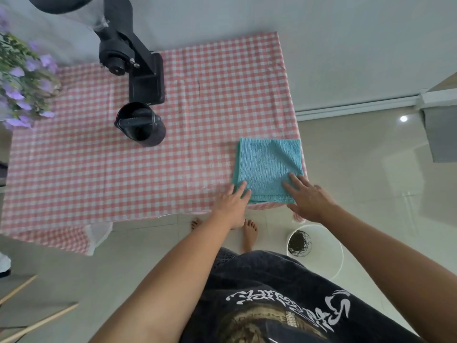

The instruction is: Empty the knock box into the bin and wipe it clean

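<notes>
The black knock box (141,125) stands upright on the pink checked tablecloth (99,169), its bar across the mouth. A folded teal cloth (268,167) lies flat at the table's near right corner. My left hand (232,199) rests with spread fingers on the cloth's near left corner. My right hand (306,196) lies flat on its near right corner, fingers apart. A white bin (321,248) sits on the floor below the table's corner, with dark coffee grounds (299,243) inside it.
A black coffee grinder (133,58) stands behind the knock box. Purple flowers (22,80) fill the table's far left. My bare feet (249,233) stand on the pale floor tiles beside the bin. Wooden sticks (37,320) lie at the lower left.
</notes>
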### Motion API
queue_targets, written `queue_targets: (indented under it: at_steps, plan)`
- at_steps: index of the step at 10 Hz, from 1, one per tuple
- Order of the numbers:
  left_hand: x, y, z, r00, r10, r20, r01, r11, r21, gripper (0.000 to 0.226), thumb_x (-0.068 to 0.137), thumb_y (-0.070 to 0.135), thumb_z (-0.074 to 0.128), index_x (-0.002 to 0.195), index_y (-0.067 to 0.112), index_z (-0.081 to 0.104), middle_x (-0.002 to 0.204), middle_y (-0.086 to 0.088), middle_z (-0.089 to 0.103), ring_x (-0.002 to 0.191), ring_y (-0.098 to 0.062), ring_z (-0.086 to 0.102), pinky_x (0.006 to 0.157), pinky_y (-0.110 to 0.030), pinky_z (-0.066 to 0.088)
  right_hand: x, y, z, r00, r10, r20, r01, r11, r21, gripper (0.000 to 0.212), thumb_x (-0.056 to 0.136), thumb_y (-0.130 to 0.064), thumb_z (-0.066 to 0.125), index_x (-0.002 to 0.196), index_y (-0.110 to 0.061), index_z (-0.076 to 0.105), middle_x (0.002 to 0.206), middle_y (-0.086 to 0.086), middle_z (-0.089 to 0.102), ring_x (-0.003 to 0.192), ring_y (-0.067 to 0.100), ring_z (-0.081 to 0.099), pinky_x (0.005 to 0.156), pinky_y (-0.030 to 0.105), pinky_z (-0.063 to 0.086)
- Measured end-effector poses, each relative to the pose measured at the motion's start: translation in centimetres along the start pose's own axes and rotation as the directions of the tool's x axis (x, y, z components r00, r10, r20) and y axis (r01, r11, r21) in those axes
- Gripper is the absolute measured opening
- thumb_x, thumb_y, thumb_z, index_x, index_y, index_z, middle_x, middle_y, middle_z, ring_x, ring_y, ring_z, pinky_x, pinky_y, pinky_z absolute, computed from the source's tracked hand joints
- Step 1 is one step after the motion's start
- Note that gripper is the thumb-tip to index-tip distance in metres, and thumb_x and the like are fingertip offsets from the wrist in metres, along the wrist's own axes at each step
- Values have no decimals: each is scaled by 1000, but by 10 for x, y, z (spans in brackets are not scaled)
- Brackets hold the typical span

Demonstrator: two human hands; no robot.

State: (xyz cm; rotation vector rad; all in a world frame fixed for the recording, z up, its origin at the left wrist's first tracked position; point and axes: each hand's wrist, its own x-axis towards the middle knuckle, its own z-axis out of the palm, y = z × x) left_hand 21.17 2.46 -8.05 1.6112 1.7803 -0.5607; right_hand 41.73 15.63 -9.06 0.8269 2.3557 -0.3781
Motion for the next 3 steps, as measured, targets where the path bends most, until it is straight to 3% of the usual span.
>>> queue_targets:
  at_steps: [1,2,3]
  plan:
    - [-4,4,-2,1000,-1,24,3,999,-50,82,105,19,58,170,17,8,179,-9,-10,164,-41,9,129,-55,26,-2,-4,9,999,35,30,-36,999,35,75,100,-40,45,160,-20,7,169,10,-7,157,30,7,118,49,31]
    - [-25,-1,-2,997,-3,-73,-9,987,-159,72,109,24,52,170,17,15,180,-10,3,161,-38,26,127,-52,34,-7,-11,18,993,85,-84,-66,976,210,68,96,-33,50,156,-16,22,167,13,8,149,34,29,111,49,42]
    - [-65,-12,18,993,-76,-91,33,913,-406,67,111,30,50,169,18,21,178,-5,18,162,-28,28,129,-43,27,-40,-18,37,947,272,-174,-170,877,449,55,96,-22,53,147,-14,35,156,15,30,124,39,55,91,48,52]
